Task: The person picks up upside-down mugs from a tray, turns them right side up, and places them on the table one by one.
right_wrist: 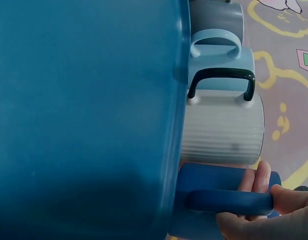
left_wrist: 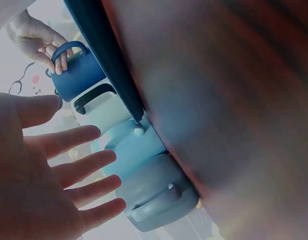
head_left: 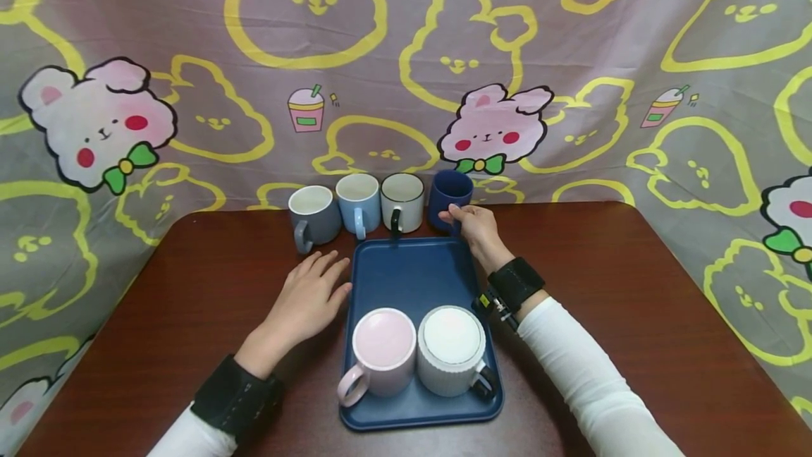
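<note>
My right hand (head_left: 472,224) grips the handle of a dark blue mug (head_left: 450,197) standing just behind the far edge of the blue tray (head_left: 406,273); the right wrist view shows fingers curled round that handle (right_wrist: 229,202), and the left wrist view shows the dark blue mug (left_wrist: 76,75) too. My left hand (head_left: 311,295) lies flat and open on the table, left of the tray. In a row behind the tray stand a grey mug (head_left: 314,217), a light blue mug (head_left: 358,204) and a white mug with a black handle (head_left: 402,202). A pink mug (head_left: 380,351) and a white ribbed mug (head_left: 452,350) sit on the tray's near end.
The dark wooden table (head_left: 634,302) is backed by a patterned cloth wall (head_left: 406,55) that also drapes round both sides. The tray's far half holds nothing. Bare wood lies right of the tray.
</note>
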The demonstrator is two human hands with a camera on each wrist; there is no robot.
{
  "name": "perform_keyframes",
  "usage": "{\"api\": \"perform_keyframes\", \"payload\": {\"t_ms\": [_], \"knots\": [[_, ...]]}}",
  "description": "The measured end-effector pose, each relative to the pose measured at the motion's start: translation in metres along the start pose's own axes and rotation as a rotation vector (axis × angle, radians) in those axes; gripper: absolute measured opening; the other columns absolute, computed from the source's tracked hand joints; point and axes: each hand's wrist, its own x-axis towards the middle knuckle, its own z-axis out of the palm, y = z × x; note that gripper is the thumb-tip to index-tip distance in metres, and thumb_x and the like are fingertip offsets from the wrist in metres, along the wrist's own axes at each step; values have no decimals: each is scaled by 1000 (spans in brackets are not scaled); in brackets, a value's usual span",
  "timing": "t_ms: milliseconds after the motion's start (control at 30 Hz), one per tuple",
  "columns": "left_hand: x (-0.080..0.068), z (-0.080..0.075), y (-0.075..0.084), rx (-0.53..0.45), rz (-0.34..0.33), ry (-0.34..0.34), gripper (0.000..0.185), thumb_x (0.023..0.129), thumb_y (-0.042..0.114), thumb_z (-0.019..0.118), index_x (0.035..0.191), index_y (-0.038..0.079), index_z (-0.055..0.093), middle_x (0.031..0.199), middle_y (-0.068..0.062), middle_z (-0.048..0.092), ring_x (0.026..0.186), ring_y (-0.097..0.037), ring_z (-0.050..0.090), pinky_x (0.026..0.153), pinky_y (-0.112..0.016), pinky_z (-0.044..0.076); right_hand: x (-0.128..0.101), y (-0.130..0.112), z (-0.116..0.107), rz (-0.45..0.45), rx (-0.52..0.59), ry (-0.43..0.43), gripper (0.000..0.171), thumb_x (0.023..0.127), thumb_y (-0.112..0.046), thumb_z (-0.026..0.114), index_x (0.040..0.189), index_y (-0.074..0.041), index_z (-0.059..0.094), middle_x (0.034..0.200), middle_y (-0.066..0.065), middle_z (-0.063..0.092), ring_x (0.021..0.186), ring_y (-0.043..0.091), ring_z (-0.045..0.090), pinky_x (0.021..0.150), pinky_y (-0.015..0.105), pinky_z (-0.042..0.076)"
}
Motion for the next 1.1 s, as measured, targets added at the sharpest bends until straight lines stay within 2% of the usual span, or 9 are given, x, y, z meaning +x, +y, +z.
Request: {"api": "perform_keyframes", "payload": {"t_ms": [133,267,367,533,733,867,967,1033,1100], "knots": [[-2,-3,-2,7,-4,4,50,95,31,55,137,5,48,144,-21,41,137,-43,29,107,-62,26,2,2,2,-5,-2,6,24,95,-25,58,86,-3,64,110,15,68,103,20,61,77,29,33],[-4,-6,-5,7,-10,8,51,95,31,54,138,6,48,145,-22,41,137,-44,28,107,-62,26,6,3,3,-8,-7,14,24,95,-25,58,82,-6,62,109,15,68,76,14,55,62,25,27],[-4,-7,-8,2,-12,10,51,94,31,55,138,6,47,145,-22,40,136,-44,28,107,-62,26,8,5,3,-1,-20,16,23,95,-26,59,81,-7,61,109,14,69,62,12,40,56,25,22],[-6,-6,-11,4,-17,15,51,94,31,55,138,6,47,145,-22,40,136,-45,29,106,-63,26,7,6,2,6,-51,8,25,95,-27,59,82,-6,63,108,12,70,56,12,32,57,25,21],[-10,-7,-14,2,-32,21,51,94,31,55,137,5,48,144,-23,40,135,-45,29,106,-63,26,4,7,4,8,-66,-2,26,95,-26,57,91,-2,66,109,14,69,70,16,42,68,28,26],[-12,-8,-15,3,-40,20,50,94,30,55,137,5,48,144,-23,40,135,-45,29,106,-63,25,4,5,5,0,-108,-7,28,95,-26,57,99,0,67,109,14,69,96,19,59,90,32,34],[-13,-9,-17,6,-44,17,51,94,30,55,137,5,48,144,-24,40,135,-45,29,106,-63,25,4,4,5,-13,-139,-17,30,96,-26,57,103,1,67,109,15,69,116,21,59,108,41,29],[-13,-9,-18,7,-46,16,51,94,30,55,137,5,48,144,-24,40,135,-45,29,106,-63,25,4,3,5,-20,-152,-27,31,96,-26,56,104,2,67,109,16,69,118,23,58,110,44,28],[-14,-9,-18,6,-49,14,51,94,30,56,137,4,48,144,-24,40,135,-45,29,106,-64,25,4,3,5,-31,-173,-35,31,96,-26,56,104,2,66,108,16,69,115,25,60,106,41,32]]}}
